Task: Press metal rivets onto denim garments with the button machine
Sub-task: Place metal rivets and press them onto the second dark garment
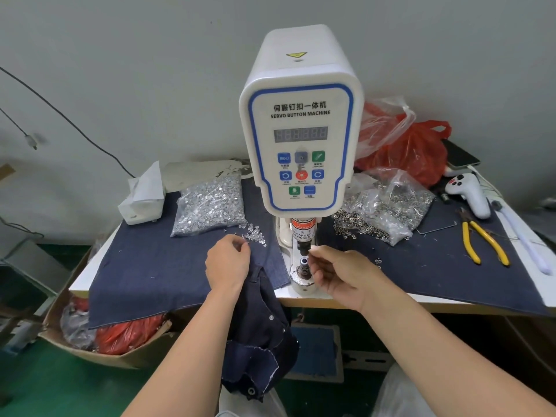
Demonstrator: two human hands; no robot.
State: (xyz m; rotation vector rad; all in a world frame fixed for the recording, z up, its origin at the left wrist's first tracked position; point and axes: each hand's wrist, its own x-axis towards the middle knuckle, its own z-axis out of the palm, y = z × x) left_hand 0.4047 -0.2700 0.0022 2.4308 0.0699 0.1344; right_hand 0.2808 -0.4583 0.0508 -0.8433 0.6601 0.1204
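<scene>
Pinching something tiny at the lower die post (303,264) of the white servo button machine (301,139), the right hand (337,273) has curled fingertips; I can't tell if a rivet's in there. Left of that machine, the left hand (227,264) pinches at loose silvery metal rivets (252,233): light, slippery, easy to drop. The dark blue denim garment (258,332) droops off the surface, soft and floppy, so grab near the seam.

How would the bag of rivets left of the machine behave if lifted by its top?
The bag looks heavy for its size, packed with metal pieces. Its thin plastic would probably sag. Loose rivets by its corner suggest it may spill.
</scene>
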